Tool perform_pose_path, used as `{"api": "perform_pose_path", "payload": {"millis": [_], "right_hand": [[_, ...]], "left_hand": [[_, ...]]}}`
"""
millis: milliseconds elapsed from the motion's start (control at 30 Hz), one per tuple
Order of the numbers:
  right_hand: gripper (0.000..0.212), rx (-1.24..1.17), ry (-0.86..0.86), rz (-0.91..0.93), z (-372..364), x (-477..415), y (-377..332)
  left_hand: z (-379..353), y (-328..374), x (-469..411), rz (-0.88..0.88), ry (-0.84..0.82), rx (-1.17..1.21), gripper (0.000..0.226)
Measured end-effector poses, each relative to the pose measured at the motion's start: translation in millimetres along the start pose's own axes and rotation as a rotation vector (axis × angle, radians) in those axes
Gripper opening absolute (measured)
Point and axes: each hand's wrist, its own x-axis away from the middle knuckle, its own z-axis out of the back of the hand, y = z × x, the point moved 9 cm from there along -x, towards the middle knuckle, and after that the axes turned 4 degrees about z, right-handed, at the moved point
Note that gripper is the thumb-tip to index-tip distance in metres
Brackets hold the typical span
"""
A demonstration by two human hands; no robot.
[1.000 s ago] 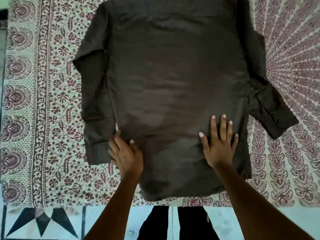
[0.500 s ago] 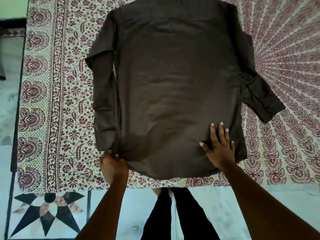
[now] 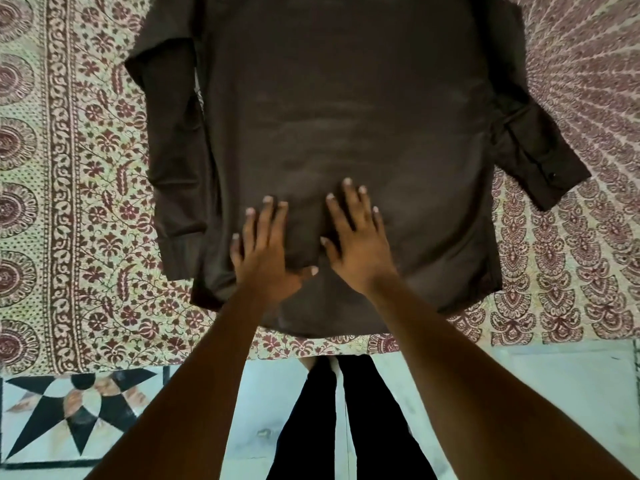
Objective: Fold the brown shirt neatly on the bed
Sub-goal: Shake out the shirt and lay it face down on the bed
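In the head view, the brown shirt (image 3: pixel 346 98) is lying flat on the bed (image 3: pixel 86 209). It is filling the upper middle of the frame, with its hem toward the bottom and its top running out past the upper edge. The bed is wearing a cream cover printed with dark red flowers and borders.

The left hand (image 3: pixel 265 251) is resting palm down on the lower middle of the shirt. Its fingers are straight and slightly spread, and it is gripping nothing. The right hand (image 3: pixel 358 244) is lying just beside it to the right, also flat on the cloth. Its fingers are fanning out and pointing toward the top of the frame, and it too is grasping nothing. The two thumbs are sitting near each other, with a small ridge of cloth showing between the hands. Both bare forearms are reaching up from the bottom corners of the frame.

The sleeve (image 3: pixel 173 150) at the left of the frame is lying straight down along the body of the shirt. The other sleeve (image 3: pixel 533 147), at the right, is angling outward onto the cover. Its cuff is showing a small dark button (image 3: pixel 551 175).

Along the bottom of the frame, a pale floor (image 3: pixel 554 393) is showing, with a black star pattern (image 3: pixel 76 414) at the lower left. The person's legs in black trousers (image 3: pixel 311 427) are standing at the bottom centre, close against the edge of the bed.
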Motion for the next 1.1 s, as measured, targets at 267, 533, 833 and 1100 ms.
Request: {"api": "perform_pose_path", "payload": {"millis": [267, 533, 833, 1100], "right_hand": [[0.078, 0.063, -0.007, -0.579, 32.2, 154.7, 153.9], [0.080, 0.117, -0.025, -0.123, 16.0, 82.4, 70.1], [0.078, 0.011, 0.020, -0.677, 33.1, 158.9, 146.7], [0.079, 0.110, -0.094, -0.183, 37.4, 94.1, 95.3]], "left_hand": [[0.4, -41.5, 26.4, 0.249, -0.052, 0.043, 0.165], [-26.9, 15.6, 16.3, 0.060, -0.220, -0.135, 0.153], [-17.3, -12.3, 54.0, 0.334, -0.283, -0.006, 0.163], [-7.8, 46.6, 44.6, -0.029, -0.141, -0.190, 0.137]]}}
